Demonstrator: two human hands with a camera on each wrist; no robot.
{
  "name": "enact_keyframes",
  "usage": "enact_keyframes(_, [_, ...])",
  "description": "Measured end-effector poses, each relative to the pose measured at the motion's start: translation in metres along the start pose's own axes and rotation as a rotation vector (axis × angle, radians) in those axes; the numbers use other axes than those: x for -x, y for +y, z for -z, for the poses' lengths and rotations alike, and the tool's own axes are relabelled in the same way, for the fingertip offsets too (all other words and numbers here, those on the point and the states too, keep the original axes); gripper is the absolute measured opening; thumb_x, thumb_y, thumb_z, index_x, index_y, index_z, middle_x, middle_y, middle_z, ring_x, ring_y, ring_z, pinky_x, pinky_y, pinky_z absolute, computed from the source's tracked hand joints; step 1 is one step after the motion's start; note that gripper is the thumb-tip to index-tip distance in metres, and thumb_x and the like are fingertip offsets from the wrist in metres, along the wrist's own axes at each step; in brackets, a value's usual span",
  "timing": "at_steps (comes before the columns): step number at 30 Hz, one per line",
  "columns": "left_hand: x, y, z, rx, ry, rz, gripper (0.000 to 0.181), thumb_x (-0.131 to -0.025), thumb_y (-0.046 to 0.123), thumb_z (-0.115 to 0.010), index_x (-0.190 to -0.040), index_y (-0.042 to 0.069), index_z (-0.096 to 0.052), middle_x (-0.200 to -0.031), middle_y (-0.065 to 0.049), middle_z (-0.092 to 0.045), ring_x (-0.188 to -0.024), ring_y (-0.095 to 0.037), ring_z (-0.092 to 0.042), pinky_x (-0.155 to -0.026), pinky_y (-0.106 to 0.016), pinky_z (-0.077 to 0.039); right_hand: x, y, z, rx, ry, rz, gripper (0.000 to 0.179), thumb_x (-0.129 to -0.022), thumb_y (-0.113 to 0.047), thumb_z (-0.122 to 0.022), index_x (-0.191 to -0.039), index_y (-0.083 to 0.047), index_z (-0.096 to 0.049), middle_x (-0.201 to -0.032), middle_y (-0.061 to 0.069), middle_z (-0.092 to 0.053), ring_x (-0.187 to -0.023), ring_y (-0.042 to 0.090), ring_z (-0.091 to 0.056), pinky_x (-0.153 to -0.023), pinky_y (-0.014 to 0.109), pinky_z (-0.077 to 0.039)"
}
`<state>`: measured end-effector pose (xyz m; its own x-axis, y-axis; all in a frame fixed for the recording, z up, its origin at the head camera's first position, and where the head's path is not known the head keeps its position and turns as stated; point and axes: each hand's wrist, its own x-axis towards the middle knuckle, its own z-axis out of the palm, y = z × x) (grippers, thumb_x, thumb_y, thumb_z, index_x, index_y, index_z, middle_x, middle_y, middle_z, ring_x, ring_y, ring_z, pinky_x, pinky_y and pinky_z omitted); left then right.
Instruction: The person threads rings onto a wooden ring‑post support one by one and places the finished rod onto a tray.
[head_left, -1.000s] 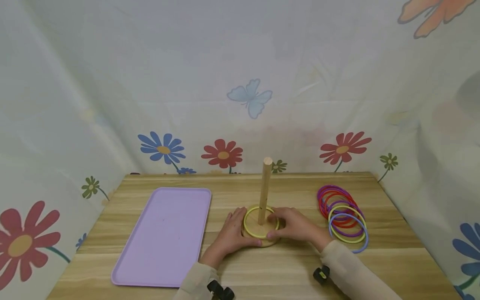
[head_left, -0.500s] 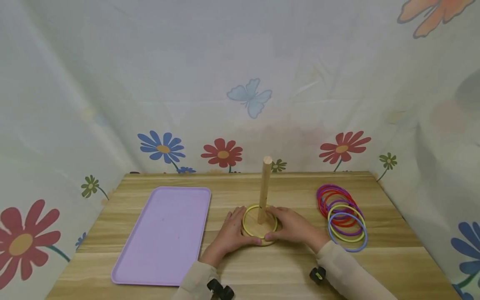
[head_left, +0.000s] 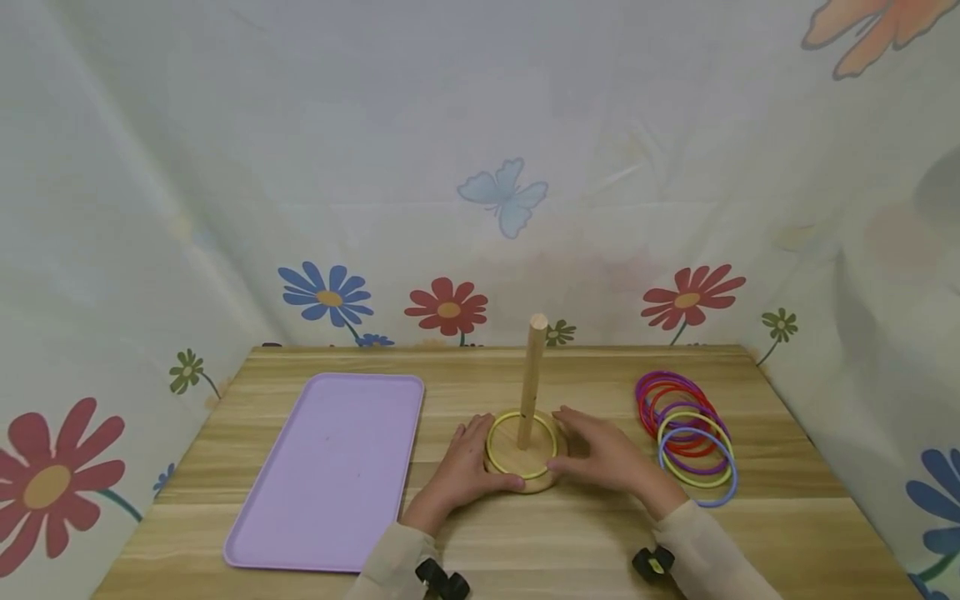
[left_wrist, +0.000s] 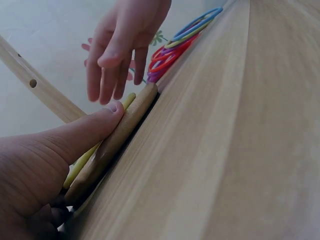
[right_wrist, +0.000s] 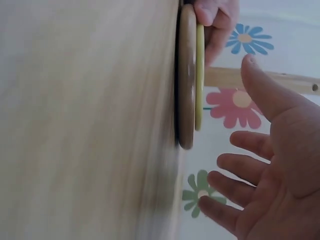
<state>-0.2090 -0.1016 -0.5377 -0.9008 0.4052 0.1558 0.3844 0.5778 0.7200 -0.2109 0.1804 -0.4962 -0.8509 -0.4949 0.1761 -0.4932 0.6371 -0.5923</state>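
Observation:
A wooden ring-toss stand, its round base [head_left: 542,483] flat on the table and its peg [head_left: 532,375] upright, is in the middle of the head view. One yellow ring [right_wrist: 199,80] lies around the peg on that base. My left hand [head_left: 467,467] grips the base from the left, its thumb [left_wrist: 95,125] over the edge beside the ring. To the right, my right hand [head_left: 603,457] holds nothing. In the right wrist view its spread fingers [right_wrist: 235,187] are apart from the ring and the base.
Overlapping rings in purple, red, yellow and a blue ring [head_left: 736,475] lie right of the stand. At left is a flat lilac tray [head_left: 330,467]. A flowered cloth [head_left: 375,167] hangs behind the wooden table [head_left: 570,550].
My right hand has let go of the yellow ring and drawn slightly right, its fingers opening. The left hand stays on the base; the ring lies on the base.

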Motion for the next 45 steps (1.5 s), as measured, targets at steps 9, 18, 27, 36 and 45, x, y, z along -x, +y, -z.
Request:
enact_keyframes(9, [-0.002,0.001,-0.001,-0.009,0.003,-0.006,0.116,-0.072,0.052,-0.096,-0.157,-0.002,-0.040,-0.156,-0.019,-0.048,-0.150,-0.036,-0.039,-0.129,-0.060,-0.014,0.028,0.007,0.016,0.025,0.176,0.006,0.065,-0.089,-0.036,-0.086,-0.141,-0.002,-0.065,-0.148,0.020,-0.060,-0.136,0.044,-0.057,-0.112,0.062,-0.046])
enact_keyframes(18, [0.000,0.001,0.003,-0.023,-0.013,0.020,0.119,-0.074,0.050,-0.095,-0.159,-0.006,-0.036,-0.161,-0.025,-0.041,-0.154,-0.040,-0.032,-0.130,-0.057,-0.012,0.066,0.028,0.038,0.031,0.403,0.021,0.051,-0.084,-0.018,-0.091,-0.130,-0.003,-0.073,-0.136,0.013,-0.070,-0.125,0.033,-0.066,-0.104,0.017,-0.049])
enact_keyframes(27, [0.000,0.000,0.000,-0.011,-0.007,0.004,0.118,-0.072,0.052,-0.096,-0.159,-0.004,-0.038,-0.160,-0.022,-0.044,-0.153,-0.039,-0.034,-0.129,-0.059,-0.012,0.106,0.043,0.057,-0.085,0.516,-0.106,0.047,-0.084,-0.004,-0.088,-0.128,-0.003,-0.073,-0.118,0.010,-0.077,-0.101,0.004,-0.069,-0.070,0.024,-0.062])
enact_keyframes(36, [-0.001,0.002,0.001,-0.009,-0.008,0.012,0.119,-0.073,0.054,-0.094,-0.160,-0.004,-0.038,-0.162,-0.021,-0.042,-0.154,-0.037,-0.033,-0.130,-0.057,-0.011,0.125,0.054,0.071,-0.022,0.480,-0.211,0.051,-0.081,-0.016,-0.094,-0.126,-0.004,-0.074,-0.151,0.023,-0.056,-0.144,0.018,-0.048,-0.113,0.012,-0.030])
enact_keyframes(45, [0.000,0.004,0.001,-0.005,-0.020,0.039,0.119,-0.073,0.056,-0.094,-0.160,-0.003,-0.037,-0.163,-0.020,-0.040,-0.155,-0.038,-0.031,-0.131,-0.056,-0.010,0.151,0.080,0.081,-0.043,0.348,-0.263,0.071,-0.075,-0.022,-0.097,-0.132,0.006,-0.067,-0.164,0.032,-0.032,-0.146,0.065,-0.026,-0.112,0.084,-0.018])
